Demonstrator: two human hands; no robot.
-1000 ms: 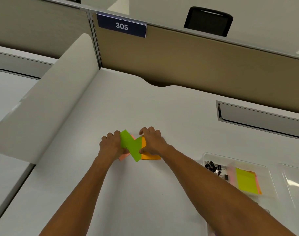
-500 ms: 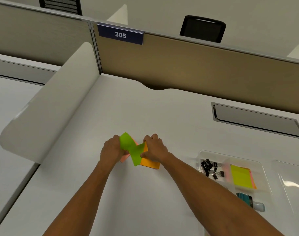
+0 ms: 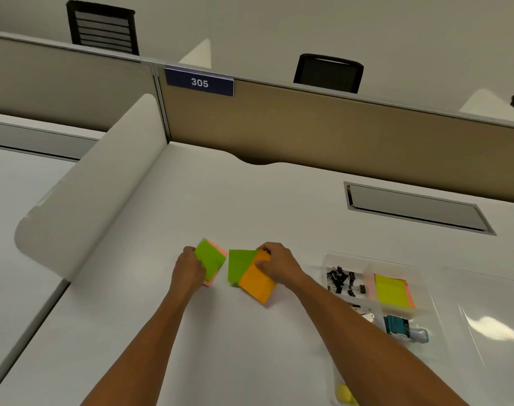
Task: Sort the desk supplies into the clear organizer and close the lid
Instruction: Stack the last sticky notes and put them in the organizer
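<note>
Two clumps of sticky notes lie on the white worktop (image 3: 249, 200), just apart. The left hand (image 3: 189, 272) grips the left pad (image 3: 210, 263), green on top with pink edges, its fingers curled round the near-left side. The right hand (image 3: 279, 266) pinches the right pad (image 3: 255, 284), an orange block with a green sheet (image 3: 239, 265) lapping over its left side; its long axis runs from far-left to near-right. The organizer (image 3: 425, 291) sits to the right, well apart from both pads, so the right hand is much the nearer one for the carry. Its far-right compartment already holds a yellow pad (image 3: 392, 291); binder clips (image 3: 342, 281) fill the far-left one and a teal tape dispenser (image 3: 402, 326) lies nearer. The clear lid (image 3: 490, 317) rests further right, off the box. Nothing stands between the pads and the organizer but bare worktop and the right forearm itself. A loose green sheet may slip off in transit, I judge.
</note>
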